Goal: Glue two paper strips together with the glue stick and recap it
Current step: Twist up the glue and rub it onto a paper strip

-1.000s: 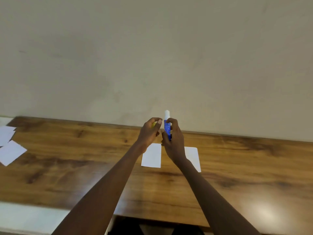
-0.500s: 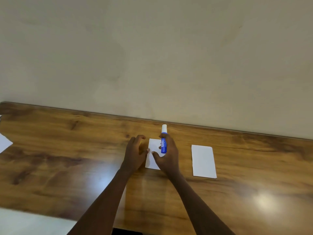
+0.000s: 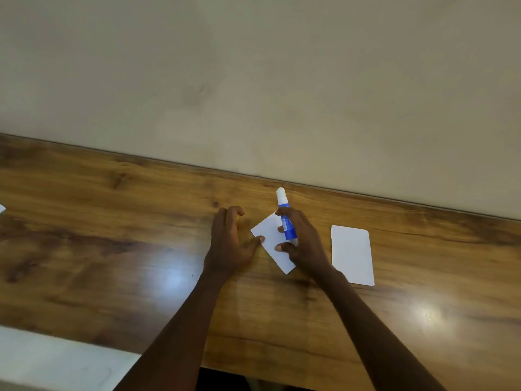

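The glue stick (image 3: 282, 199), blue with a white top, is grasped near upright by the fingers of the right hand (image 3: 304, 242), over a skewed paper strip (image 3: 270, 235) on the worktop (image 3: 112, 249). The thumb of the left hand (image 3: 229, 244) touches that strip. Whether its curled fingers grip anything, I cannot tell. A second strip (image 3: 352, 255) lies apart, right of the right hand's fingers.

Your right hand (image 3: 303, 241) grips the blue glue stick (image 3: 288, 227), its white end pointing away from you toward the wall (image 3: 253, 80) — the stick sits over a tilted paper strip (image 3: 272, 241) on the table (image 3: 112, 249). Your left hand (image 3: 229, 244) rests just left of that strip, thumb touching its edge, fingers curled; whether they hold anything is unclear. A second paper strip (image 3: 352, 255) lies flat to the right, apart from both hands.
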### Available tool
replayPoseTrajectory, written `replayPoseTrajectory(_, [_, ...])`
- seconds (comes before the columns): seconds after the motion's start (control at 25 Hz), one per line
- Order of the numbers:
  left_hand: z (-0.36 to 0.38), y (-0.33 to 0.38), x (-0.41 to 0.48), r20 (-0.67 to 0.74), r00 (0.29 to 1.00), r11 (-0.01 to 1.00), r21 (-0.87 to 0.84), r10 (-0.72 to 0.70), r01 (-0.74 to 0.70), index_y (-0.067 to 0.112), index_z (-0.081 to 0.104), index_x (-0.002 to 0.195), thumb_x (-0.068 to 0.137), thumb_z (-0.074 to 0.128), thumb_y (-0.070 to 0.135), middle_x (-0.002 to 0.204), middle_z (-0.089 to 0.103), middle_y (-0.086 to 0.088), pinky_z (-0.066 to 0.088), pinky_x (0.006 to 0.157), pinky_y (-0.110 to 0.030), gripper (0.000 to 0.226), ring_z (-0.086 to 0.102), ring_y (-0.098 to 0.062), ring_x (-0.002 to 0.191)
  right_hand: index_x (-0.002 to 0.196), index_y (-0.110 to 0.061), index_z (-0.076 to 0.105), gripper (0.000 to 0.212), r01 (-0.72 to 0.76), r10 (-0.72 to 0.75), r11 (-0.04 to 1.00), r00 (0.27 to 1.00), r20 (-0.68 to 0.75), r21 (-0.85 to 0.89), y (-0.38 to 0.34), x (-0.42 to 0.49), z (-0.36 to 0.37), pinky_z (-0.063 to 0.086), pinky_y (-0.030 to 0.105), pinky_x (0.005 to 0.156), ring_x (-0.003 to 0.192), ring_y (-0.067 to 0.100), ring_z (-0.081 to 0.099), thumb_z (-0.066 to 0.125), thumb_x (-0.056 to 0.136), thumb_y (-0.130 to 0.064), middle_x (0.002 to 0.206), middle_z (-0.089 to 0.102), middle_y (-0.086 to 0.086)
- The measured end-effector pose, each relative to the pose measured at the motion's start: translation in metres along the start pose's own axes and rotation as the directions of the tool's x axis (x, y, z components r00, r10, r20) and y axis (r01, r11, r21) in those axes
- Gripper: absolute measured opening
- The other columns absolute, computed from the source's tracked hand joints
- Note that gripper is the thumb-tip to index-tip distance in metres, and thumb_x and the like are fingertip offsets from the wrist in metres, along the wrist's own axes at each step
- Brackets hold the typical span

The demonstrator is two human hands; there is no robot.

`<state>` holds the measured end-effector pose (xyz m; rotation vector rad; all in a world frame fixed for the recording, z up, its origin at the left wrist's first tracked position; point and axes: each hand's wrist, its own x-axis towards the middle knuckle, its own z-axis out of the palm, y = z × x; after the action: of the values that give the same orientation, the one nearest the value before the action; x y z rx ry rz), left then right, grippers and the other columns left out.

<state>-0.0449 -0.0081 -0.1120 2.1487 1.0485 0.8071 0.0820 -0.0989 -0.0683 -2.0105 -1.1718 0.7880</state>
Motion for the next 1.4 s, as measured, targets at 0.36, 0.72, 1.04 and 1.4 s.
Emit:
replayPoseTrajectory(0.36, [0.001,-0.004,0.003,0.020,0.999,0.998,0.048,0.042,-0.043,0.015,0.039,0.100,0.055,0.073,0.041,0.099,0.054,-0.016,0.040,0.071,-0.029,0.063,0.042,-0.016,0.088,0.081,-0.018,0.057,0.009,0.129,0.249,0.744,0.857,-0.451,0.656,-0.020,0.009,0.022,0.039,0.006,0.048,0.050,0.000,0.052,0.053,0.088,-0.014,0.060,0.056,-0.011])
replayPoseTrajectory(0.72, [0.003,-0.007,0.005,0.023,0.997,0.996,0.045,0.073,-0.074,0.009,0.042,0.100,0.055,0.073,0.038,0.098,0.053,-0.017,0.039,0.071,-0.029,0.062,0.041,-0.016,0.088,0.077,-0.011,0.056,0.013,-0.018,0.228,0.846,0.916,-0.330,0.533,-0.002,0.010,0.028,0.045,0.007,0.057,0.063,0.007,0.055,0.066,0.075,-0.003,0.071,0.057,-0.002])
replayPoseTrajectory(1.04, [0.003,-0.008,0.005,0.038,0.996,0.996,0.006,0.083,-0.084,0.018,0.034,0.097,0.057,0.061,0.049,0.095,0.052,-0.015,0.038,0.071,-0.028,0.057,0.042,-0.016,0.086,0.084,0.004,0.064,0.015,0.064,0.054,0.938,0.943,-0.328,0.340,0.000,0.012,0.033,0.046,0.007,0.060,0.060,0.003,0.056,0.069,0.073,-0.005,0.067,0.060,-0.002])
replayPoseTrajectory(1.4, [0.002,-0.008,0.005,0.053,0.996,0.997,0.001,0.074,-0.074,0.021,0.033,0.097,0.054,0.073,0.034,0.097,0.051,-0.016,0.038,0.070,-0.028,0.061,0.042,-0.017,0.086,0.081,-0.001,0.065,0.011,0.059,0.013,0.964,0.964,-0.266,0.259,0.001,0.013,0.034,0.044,0.012,0.059,0.055,0.005,0.055,0.069,0.072,-0.006,0.064,0.058,-0.005])
